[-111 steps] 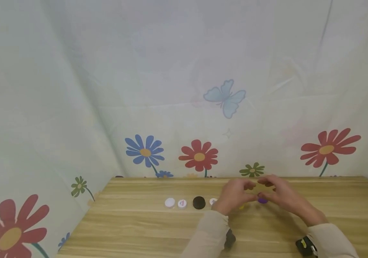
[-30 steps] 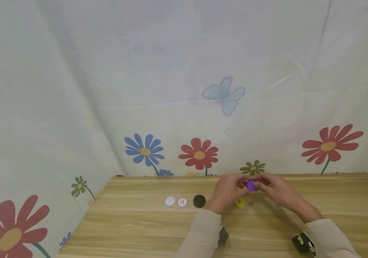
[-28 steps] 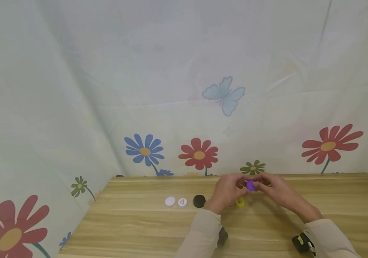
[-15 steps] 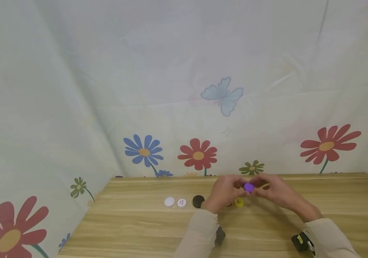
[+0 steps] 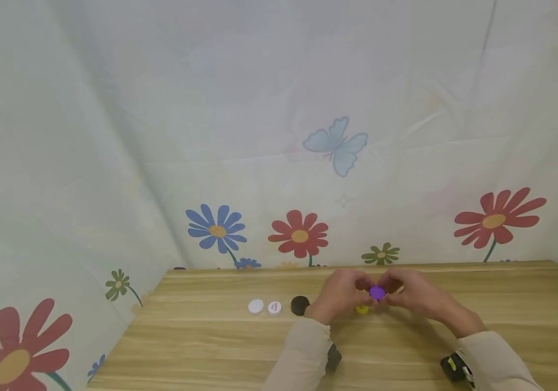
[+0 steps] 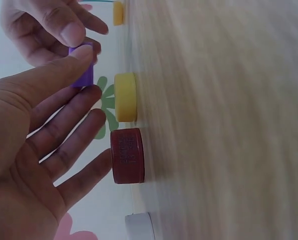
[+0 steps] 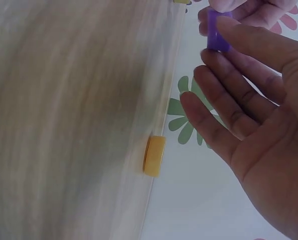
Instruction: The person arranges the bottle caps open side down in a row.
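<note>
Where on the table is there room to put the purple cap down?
Bare wood lies right of the right hand toward the table edge, and in front of the white cap. It is crowded from the white cap to the yellow cap, under the purple cap and left hand.

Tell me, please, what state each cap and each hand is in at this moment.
purple cap: off the table, pinched between both hands.
left hand: thumb on the purple cap, other fingers spread.
right hand: fingertips pinch the purple cap.
yellow cap: flat on the table.
dark red cap: flat on the table beside the yellow cap.
black cap: flat on the table.
two white caps: flat, side by side.
</note>
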`<state>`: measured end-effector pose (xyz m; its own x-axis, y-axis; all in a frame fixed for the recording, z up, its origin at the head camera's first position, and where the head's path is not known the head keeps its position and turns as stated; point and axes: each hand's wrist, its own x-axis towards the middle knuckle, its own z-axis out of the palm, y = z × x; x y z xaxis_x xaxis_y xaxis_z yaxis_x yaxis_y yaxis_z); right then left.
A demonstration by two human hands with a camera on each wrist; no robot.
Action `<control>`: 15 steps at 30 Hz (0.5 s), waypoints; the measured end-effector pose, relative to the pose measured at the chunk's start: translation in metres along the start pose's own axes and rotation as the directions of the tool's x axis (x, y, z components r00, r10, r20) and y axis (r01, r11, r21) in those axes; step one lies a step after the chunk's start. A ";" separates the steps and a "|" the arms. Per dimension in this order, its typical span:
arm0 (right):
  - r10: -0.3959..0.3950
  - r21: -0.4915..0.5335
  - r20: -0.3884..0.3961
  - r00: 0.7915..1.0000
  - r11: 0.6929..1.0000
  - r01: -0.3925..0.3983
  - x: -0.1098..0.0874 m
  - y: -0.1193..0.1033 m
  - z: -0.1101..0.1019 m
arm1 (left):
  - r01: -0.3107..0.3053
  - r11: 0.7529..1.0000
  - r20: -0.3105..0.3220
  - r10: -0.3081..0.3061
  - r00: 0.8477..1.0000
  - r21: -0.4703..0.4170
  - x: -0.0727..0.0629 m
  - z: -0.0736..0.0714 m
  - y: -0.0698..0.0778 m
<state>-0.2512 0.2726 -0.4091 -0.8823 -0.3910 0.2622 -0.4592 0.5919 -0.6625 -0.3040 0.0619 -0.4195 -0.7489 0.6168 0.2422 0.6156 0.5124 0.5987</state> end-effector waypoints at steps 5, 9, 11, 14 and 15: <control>0.012 -0.018 0.030 0.999 1.000 -0.011 0.001 0.001 0.002 | 0.008 0.998 0.021 -0.009 1.000 0.056 0.000 0.001 0.001; 0.013 -0.015 0.056 0.998 1.000 -0.012 0.002 0.004 0.004 | 0.022 0.994 0.036 -0.026 0.999 0.110 0.001 0.003 0.003; 0.019 -0.011 0.064 0.998 1.000 -0.018 0.002 0.006 0.006 | 0.029 0.992 0.047 -0.035 0.998 0.126 0.001 0.004 0.003; -0.007 0.003 0.068 0.998 1.000 0.006 0.002 0.010 0.009 | 0.029 0.990 0.063 -0.039 0.997 0.140 0.000 0.004 0.004; -0.017 0.004 0.067 0.998 1.000 0.017 0.002 0.011 0.009 | 0.028 0.990 0.069 -0.038 0.997 0.139 0.000 0.005 0.004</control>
<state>-0.2570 0.2716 -0.4221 -0.8654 -0.4475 0.2255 -0.4733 0.5821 -0.6611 -0.3000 0.0665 -0.4208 -0.7531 0.6366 0.1659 0.6223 0.6077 0.4934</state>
